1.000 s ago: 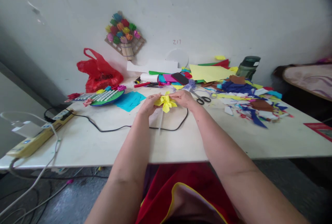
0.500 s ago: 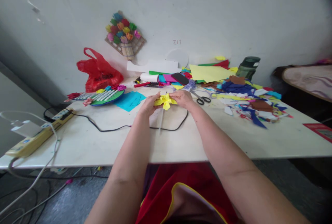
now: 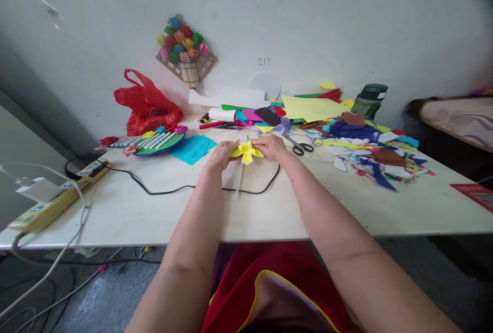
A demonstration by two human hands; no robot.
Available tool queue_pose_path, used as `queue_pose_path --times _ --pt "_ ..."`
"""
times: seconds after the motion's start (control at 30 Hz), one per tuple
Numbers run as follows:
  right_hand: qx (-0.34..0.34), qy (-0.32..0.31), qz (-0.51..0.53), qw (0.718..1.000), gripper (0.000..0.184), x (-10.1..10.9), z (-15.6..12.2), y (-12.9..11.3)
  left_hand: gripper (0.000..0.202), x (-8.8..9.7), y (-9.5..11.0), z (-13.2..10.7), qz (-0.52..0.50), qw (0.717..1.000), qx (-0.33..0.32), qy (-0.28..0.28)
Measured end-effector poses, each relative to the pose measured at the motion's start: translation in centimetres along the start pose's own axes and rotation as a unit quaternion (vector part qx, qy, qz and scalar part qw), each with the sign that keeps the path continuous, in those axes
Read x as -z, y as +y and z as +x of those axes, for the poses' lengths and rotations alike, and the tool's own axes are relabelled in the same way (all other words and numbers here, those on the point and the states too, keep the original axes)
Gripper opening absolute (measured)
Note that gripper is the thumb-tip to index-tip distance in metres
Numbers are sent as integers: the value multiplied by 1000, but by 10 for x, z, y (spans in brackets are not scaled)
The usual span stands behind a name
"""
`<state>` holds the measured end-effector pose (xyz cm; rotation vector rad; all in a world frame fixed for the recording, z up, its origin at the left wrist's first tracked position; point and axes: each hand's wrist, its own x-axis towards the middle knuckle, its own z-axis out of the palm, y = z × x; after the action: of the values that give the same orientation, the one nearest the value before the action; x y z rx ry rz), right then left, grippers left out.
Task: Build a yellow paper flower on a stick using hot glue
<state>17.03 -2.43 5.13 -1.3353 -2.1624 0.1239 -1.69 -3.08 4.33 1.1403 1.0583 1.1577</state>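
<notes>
A yellow paper flower (image 3: 247,152) with several folded petals is held between my two hands over the middle of the table. My left hand (image 3: 224,153) grips it from the left side, fingers closed on the petals. From the right, my right hand (image 3: 270,147) pinches its other edge with fingers together. Below the flower a thin pale stick (image 3: 240,181) extends toward me; whether it joins the flower is hidden. A black cord (image 3: 259,191) runs on the table beneath my hands. Black-handled scissors (image 3: 298,145) lie just right of my right hand.
Blue paper sheets (image 3: 193,149) and a round green craft piece (image 3: 162,144) lie left. A red plastic bag (image 3: 148,104) stands behind them. Coloured scraps (image 3: 379,153) and a dark green bottle (image 3: 368,100) sit right. A power strip (image 3: 59,194) lies along the left edge.
Fingers of both hands shift very slightly around the yellow flower, whose petals look a little more spread. Otherwise everything stays in place.
</notes>
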Motion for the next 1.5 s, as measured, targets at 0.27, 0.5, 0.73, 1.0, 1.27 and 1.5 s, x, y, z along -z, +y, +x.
queue_pose_path --times 0.27,0.5,0.73,1.0,1.27,1.5 --pt "-10 -18 124 992 25 -4 3 12 32 4 -3 4 16 997 -56 -57" --pt "17 -117 240 964 33 3 2 22 40 10 -5 5 65 984 -126 -112" --pt "34 -141 270 952 37 4 1 22 39 10 -4 3 70 983 -123 -118" --pt "21 -46 172 984 25 4 1 8 31 9 -6 7 -6 991 -97 -88" --pt "3 -13 89 996 28 9 1 -1 20 2 -3 4 -89 995 -31 -29" --pt "-6 -15 71 997 28 7 1 -1 16 -3 3 1 -98 995 19 -6"
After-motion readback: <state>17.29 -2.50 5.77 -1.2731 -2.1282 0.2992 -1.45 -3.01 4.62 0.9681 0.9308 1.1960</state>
